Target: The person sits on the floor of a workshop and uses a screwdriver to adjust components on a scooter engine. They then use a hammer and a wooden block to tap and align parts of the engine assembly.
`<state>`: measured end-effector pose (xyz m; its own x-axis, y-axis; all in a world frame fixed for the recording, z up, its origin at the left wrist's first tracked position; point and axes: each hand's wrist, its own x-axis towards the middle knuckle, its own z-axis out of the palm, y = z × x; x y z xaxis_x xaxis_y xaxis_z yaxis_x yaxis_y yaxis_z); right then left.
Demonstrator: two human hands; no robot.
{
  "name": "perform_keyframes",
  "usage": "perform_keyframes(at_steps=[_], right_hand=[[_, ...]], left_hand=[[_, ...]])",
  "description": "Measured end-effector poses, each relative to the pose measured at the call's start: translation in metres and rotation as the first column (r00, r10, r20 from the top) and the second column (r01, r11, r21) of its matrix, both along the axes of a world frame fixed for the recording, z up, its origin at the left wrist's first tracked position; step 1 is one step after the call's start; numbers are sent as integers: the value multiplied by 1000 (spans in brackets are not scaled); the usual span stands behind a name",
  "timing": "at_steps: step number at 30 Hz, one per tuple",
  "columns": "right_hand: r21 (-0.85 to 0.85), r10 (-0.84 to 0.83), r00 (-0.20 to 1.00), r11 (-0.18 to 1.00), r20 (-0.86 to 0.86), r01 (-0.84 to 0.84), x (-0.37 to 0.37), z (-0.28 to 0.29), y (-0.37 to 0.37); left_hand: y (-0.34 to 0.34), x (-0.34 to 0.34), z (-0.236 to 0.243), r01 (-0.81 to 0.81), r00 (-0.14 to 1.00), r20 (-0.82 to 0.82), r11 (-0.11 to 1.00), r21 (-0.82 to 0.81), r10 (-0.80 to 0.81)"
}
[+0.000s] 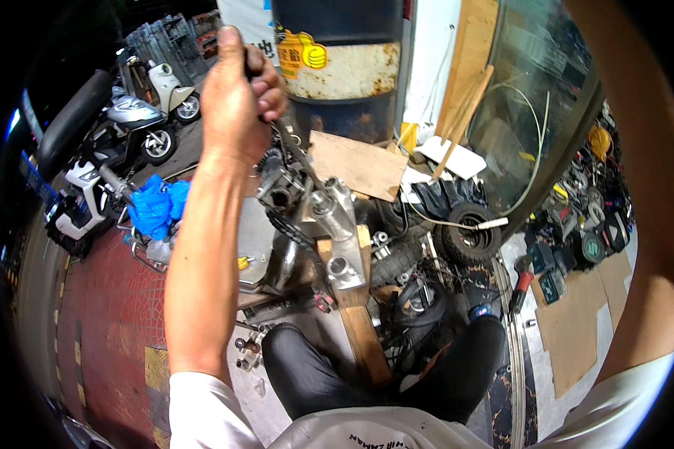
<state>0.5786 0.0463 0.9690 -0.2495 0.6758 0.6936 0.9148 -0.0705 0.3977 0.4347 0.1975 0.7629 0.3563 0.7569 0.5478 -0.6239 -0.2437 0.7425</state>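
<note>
My left hand [240, 93] is raised at the upper middle, its fingers wrapped round a dark handle and its thumb pointing up. From the fist a slim dark bar [299, 156] slants down toward a silver cast-metal arm [337, 224] with round bores. Whether the bar touches that metal is too small to tell. Beside it sits a dark, greasy mechanical part [278, 193] with a chain-like piece hanging below. The metal arm rests on a wooden plank [363, 337] between my knees. My right forearm rises along the right edge, and the hand is out of the picture.
A rusty drum [344, 71] stands ahead, with a loose board [358, 166] before it. Small tyres [468, 233] and parts crowd the right of the plank. A red-handled tool [523, 290] lies near cardboard [577, 322]. Parked scooters [135, 123] and a blue bag [157, 206] are left.
</note>
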Motion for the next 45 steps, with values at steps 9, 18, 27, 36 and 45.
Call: perform_keyframes(at_steps=[9, 18, 27, 36, 45], right_hand=[[-275, 119, 993, 955, 1, -114, -59, 27, 51], [225, 416, 843, 907, -340, -357, -81, 90, 41], [-262, -119, 983, 962, -142, 79, -28, 14, -12], [24, 48, 99, 973, -994, -230, 102, -289, -91], [-122, -182, -600, 983, -779, -139, 144, -533, -133]], left_hand=[[-3, 0, 3, -17, 1000, -24, 996, -84, 15], [-3, 3, 5, 15, 1000, -2, 999, -34, -16], [-5, 17, -7, -236, 964, -87, 961, 144, 250], [-19, -19, 7, -417, 908, -5, 903, -105, 419], [53, -46, 28, -79, 979, -180, 989, 124, 101]])
